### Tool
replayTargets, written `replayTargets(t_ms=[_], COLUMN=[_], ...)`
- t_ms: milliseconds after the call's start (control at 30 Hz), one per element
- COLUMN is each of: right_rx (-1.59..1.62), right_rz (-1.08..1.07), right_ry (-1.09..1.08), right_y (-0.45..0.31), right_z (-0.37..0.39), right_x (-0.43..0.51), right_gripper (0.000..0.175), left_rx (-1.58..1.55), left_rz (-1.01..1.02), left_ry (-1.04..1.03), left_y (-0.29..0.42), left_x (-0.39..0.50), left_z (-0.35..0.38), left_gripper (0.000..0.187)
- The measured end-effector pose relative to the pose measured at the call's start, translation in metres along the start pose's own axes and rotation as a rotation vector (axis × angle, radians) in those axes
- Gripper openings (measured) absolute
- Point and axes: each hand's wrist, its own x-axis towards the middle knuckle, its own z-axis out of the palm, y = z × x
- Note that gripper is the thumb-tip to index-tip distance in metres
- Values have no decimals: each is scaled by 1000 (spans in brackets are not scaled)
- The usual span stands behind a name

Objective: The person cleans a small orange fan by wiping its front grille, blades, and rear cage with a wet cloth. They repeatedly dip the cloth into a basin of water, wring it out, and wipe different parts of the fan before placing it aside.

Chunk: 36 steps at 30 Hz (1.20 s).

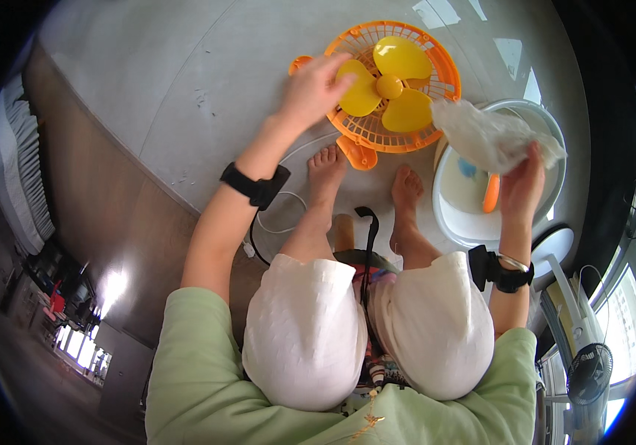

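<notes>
An orange plastic fan grille (346,123) lies on the floor by my feet, with a yellow three-bladed fan impeller (390,87) inside it. My left hand (312,89) is at the left blade, slightly blurred, its thumb and fingers apart and overlapping the blade's edge. On the right, my right hand (523,181) grips a crumpled whitish cloth (485,136), blurred and stretched out towards the grille's right rim. Below the cloth stands a white plastic basin (451,219). In it are an orange piece (491,193) and a blue thing (467,167), partly covered by the cloth.
Orange tabs (360,153) stick out from the grille near my left foot. A white cable (290,194) runs over the floor beside that foot. Small dark scraps (201,100) lie on the grey floor. At right are a round white base (554,247) and a small black fan (589,372).
</notes>
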Motion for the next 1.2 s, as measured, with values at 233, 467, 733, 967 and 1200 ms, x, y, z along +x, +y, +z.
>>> replayTargets(t_ms=[233, 467, 733, 967, 1200], right_rx=[96, 14, -450, -1215, -1233], right_rz=[-12, -46, 21, -316, -359], right_ry=[192, 274, 90, -198, -63], right_y=[12, 40, 52, 80, 97], right_z=[-65, -101, -114, -122, -135], right_x=[-15, -22, -25, -21, 0], right_gripper=[38, 26, 24, 26, 34], left_rx=[-199, 53, 279, -614, -650], left_rz=[-92, 177, 352, -375, -349], left_ry=[182, -388, -203, -239, -250], left_y=[11, 73, 67, 89, 141], left_x=[-5, -41, -29, 6, -2], left_z=[-18, 59, 43, -62, -110], left_gripper=[12, 27, 10, 17, 21])
